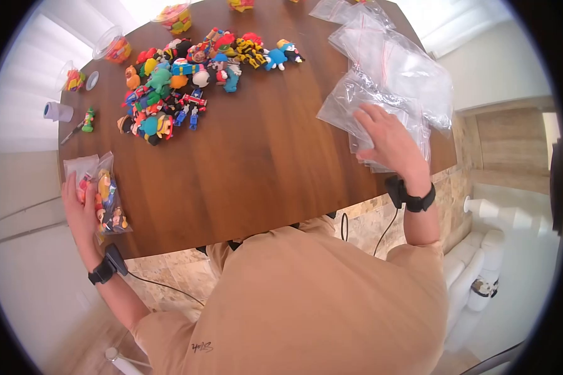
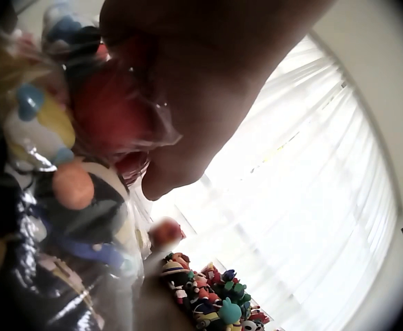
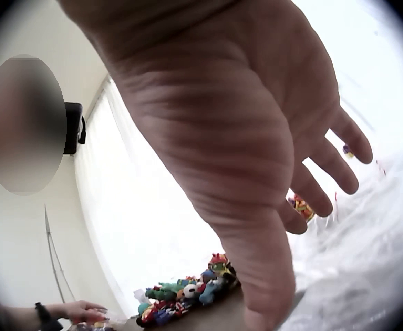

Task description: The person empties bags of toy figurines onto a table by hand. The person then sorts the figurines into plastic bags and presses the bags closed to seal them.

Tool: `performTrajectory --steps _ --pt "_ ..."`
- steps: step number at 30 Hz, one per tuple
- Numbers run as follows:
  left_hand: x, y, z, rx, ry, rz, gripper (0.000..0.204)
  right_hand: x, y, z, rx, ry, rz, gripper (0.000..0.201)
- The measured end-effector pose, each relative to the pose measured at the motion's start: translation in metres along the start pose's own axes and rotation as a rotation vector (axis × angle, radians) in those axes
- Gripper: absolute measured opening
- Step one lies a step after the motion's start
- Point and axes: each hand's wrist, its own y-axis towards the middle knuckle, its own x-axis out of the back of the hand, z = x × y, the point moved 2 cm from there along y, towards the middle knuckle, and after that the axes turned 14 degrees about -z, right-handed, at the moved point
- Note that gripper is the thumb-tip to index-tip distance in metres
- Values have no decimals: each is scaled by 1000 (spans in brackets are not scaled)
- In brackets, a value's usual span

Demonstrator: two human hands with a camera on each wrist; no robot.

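Observation:
Two clear bags [image 1: 109, 200] filled with small colourful figures lie at the table's left edge. My left hand [image 1: 81, 209] rests over them, fingers spread on the plastic; in the left wrist view the hand [image 2: 194, 89] is against a bag [image 2: 84, 227] of figures. My right hand [image 1: 391, 140] is over the pile of clear zip bags [image 1: 413, 69] on the right, fingers spread apart. The right wrist view shows this hand [image 3: 243, 138] with straight fingers and nothing held, plastic [image 3: 367, 255] beyond them.
A heap of toy figures [image 1: 162, 81] covers the table's [image 1: 250, 169] upper left and middle. Tubs of coloured pieces [image 1: 116, 49] stand along the far edge. A green figure [image 1: 89, 120], a dark thin tool [image 1: 72, 133] and a white roll [image 1: 57, 112] are at the left.

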Motion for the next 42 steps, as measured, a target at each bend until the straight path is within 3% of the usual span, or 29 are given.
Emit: performTrajectory --steps 1,3,4,6,7,8,10,11,13,14,15,16,17,18,20,21,22,24,25,28,29,35,36,38,39,42 --pt "4 -3 -2 -9 -3 -1 51 2 2 1 33 70 -4 48" --pt "23 -9 -45 -305 192 -270 49 -3 1 -8 -29 60 22 39" --pt "28 -13 -68 -309 187 -267 49 -4 -1 -13 -84 52 55 31" --pt "40 -27 -110 -166 -323 -400 43 0 -1 -19 -86 71 41 23" --pt "39 -34 -123 -158 -323 -402 43 4 3 -20 -79 95 21 17" --pt "35 -38 -135 -226 -445 -295 42 10 6 -16 -69 93 22 17" --pt "26 -43 -168 -338 -638 -113 39 35 14 -3 -150 239 -183 12" --pt "14 -45 -188 -311 -832 -93 43 46 19 6 -143 248 -181 12" --pt "0 -47 -216 -291 -887 -46 71 59 30 28 -99 659 27 11" --pt "-3 -43 -237 -290 -976 -12 77 60 38 38 -89 680 37 11" --pt "-5 -38 -256 -288 -1064 22 84 57 46 53 11 877 209 13" --pt "-10 -37 -272 -296 -1091 94 75 51 53 67 116 1070 386 16" --pt "-14 -35 -280 -302 -1120 165 67 43 59 78 100 1168 458 19" --pt "-20 -33 -275 -291 -1102 160 67 34 65 84 116 1181 467 19" --pt "-44 -43 -263 126 -1315 753 36 10 69 91 -78 1525 558 26" --pt "-48 -45 -256 134 -1306 748 36 2 68 91 -235 1654 548 40" --pt "-50 -45 -246 238 -1355 650 24 -11 66 93 -228 1662 556 40" --pt "-55 -46 -224 348 -1389 540 13 -40 60 90 -623 2007 482 53" --pt "-59 -48 -212 420 -1370 477 12 -47 59 90 -474 1964 628 46" --pt "-61 -56 -186 533 -1337 426 14 -67 54 106 -318 1765 601 35" --pt "-61 -59 -179 557 -1346 452 15 -66 59 114 -386 1701 619 23" --pt "-45 -67 -137 764 -1296 403 18 -85 77 132 -516 1725 510 17" --pt "-45 -69 -137 769 -1295 397 18 -87 81 137 -512 1724 518 17" --pt "-35 -66 -135 373 -891 -292 21 -92 88 146 -564 1710 487 19" --pt "-24 -69 -138 335 -834 -292 19 -94 91 154 -558 1710 494 19" --pt "-3 -75 -186 34 -880 21 9 -100 95 181 -640 1724 474 20"
